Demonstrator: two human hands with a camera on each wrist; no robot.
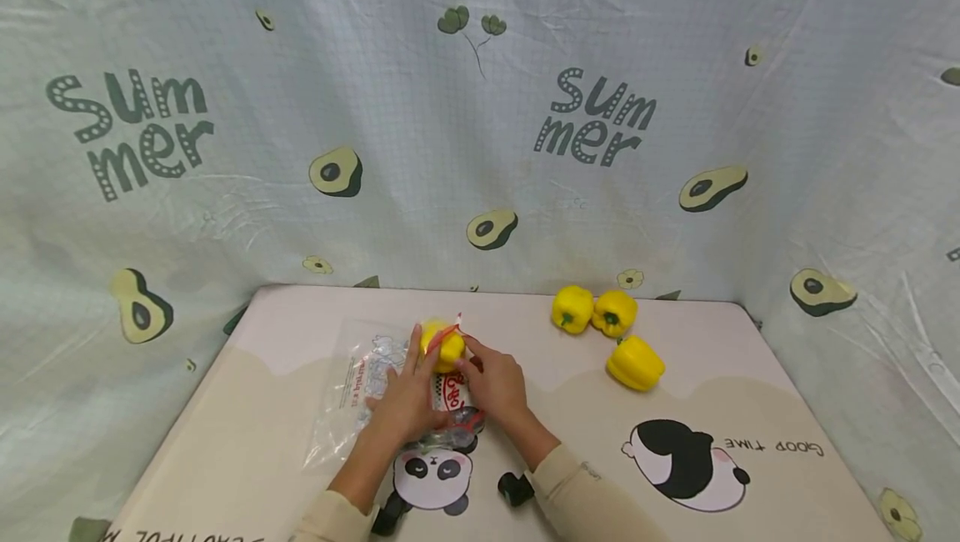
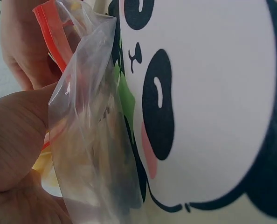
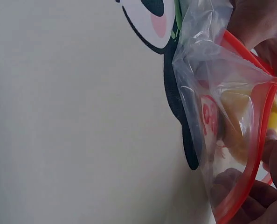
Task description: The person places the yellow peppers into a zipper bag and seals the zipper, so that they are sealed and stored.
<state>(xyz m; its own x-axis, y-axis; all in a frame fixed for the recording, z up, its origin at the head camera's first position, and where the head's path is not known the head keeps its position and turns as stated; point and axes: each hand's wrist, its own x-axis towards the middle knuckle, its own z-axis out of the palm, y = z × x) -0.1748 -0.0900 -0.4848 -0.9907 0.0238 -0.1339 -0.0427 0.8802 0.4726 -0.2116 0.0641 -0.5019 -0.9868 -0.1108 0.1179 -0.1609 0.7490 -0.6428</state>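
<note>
A clear zip bag with a red rim [image 3: 260, 135] and red-and-white print stands between the two hands, its mouth held apart. At the mouth sits a yellow bell pepper [image 1: 452, 352], partly inside the rim. My left hand [image 1: 408, 400] holds the bag from the left, fingers reaching along the rim beside the pepper; its thumb side shows in the left wrist view. Opposite it, my right hand [image 1: 497, 382] pinches the red rim, some fingers showing through the plastic in the right wrist view. The pepper's lower part is blurred behind the film.
Three yellow bell peppers [image 1: 615, 313] rest at the table's back right, one nearer the front. Printed clear plastic [image 1: 352, 388] lies flat left of the hands; whether it is a separate bag is unclear. A patterned curtain [image 1: 480, 150] rises behind the panda-print table [image 1: 555, 409].
</note>
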